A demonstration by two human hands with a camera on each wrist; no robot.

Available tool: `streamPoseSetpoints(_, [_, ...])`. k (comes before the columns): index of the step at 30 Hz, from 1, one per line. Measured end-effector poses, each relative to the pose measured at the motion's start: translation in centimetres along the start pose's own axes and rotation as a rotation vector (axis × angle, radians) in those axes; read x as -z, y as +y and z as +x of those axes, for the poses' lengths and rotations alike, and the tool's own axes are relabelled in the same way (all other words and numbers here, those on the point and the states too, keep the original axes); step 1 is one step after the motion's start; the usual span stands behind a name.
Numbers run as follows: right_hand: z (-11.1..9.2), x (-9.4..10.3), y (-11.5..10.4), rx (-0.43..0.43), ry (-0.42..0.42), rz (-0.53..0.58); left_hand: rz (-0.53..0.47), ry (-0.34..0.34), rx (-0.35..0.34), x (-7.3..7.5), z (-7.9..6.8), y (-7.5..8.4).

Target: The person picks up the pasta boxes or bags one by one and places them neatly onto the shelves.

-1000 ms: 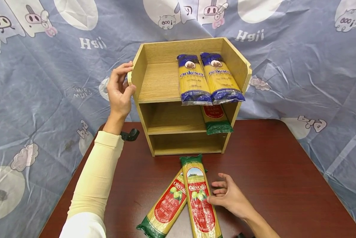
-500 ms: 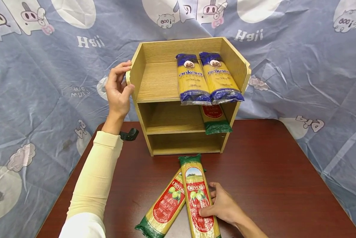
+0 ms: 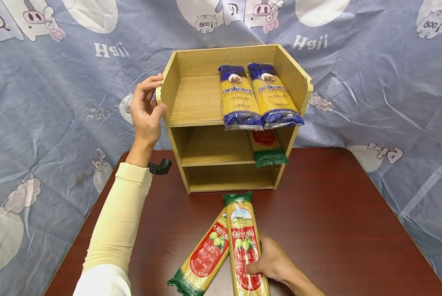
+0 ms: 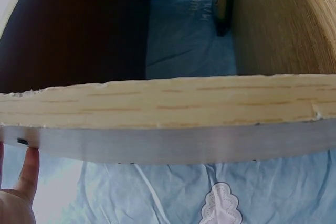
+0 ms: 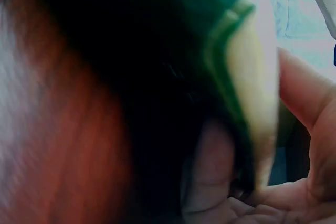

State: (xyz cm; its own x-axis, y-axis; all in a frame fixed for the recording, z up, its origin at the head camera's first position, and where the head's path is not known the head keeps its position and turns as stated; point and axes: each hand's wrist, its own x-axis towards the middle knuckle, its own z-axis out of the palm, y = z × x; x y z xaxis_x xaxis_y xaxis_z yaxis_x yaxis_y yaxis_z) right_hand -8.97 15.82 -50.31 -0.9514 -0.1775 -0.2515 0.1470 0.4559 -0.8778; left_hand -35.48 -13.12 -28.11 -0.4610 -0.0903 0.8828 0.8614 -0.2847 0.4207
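My right hand (image 3: 270,263) grips the upper pack of spaghetti (image 3: 244,242), its thumb on the red front label and its fingers round the right edge. In the right wrist view, fingers (image 5: 212,171) curl under that pack's green and yellow wrapper (image 5: 247,72). A second pack of spaghetti (image 3: 208,255) lies slanted on the table, partly under the first. My left hand (image 3: 147,111) holds the left side panel of a small wooden shelf (image 3: 199,98) near its front edge. The left wrist view shows a fingertip against the panel's outer face (image 4: 168,142).
Two blue-and-yellow spaghetti packs, a left one (image 3: 239,98) and a right one (image 3: 274,96), lie on the shelf's top level. A green-ended pack (image 3: 269,150) juts from the middle level. The dark red table (image 3: 339,213) meets a patterned blue cloth (image 3: 383,102) behind.
My right hand has moved from beside the upper spaghetti pack onto it and closed round its right edge. The pack's top has tilted slightly right. My left hand keeps its place on the shelf.
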Motion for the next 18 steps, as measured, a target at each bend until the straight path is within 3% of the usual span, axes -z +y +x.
streamPoseSetpoints(4, [-0.2,-0.3,0.4,-0.033,-0.037,0.117,0.001,-0.002,0.000,0.1,-0.1,0.0])
streamPoseSetpoints(11, [-0.6,-1.1,0.7,-0.077,0.032,0.196,0.007,-0.005,-0.008,0.2,-0.2,0.0])
streamPoseSetpoints(18, [-0.5,-1.6,1.4,-0.018,-0.039,0.467,-0.001,-0.002,-0.012,0.1,0.0,-0.1])
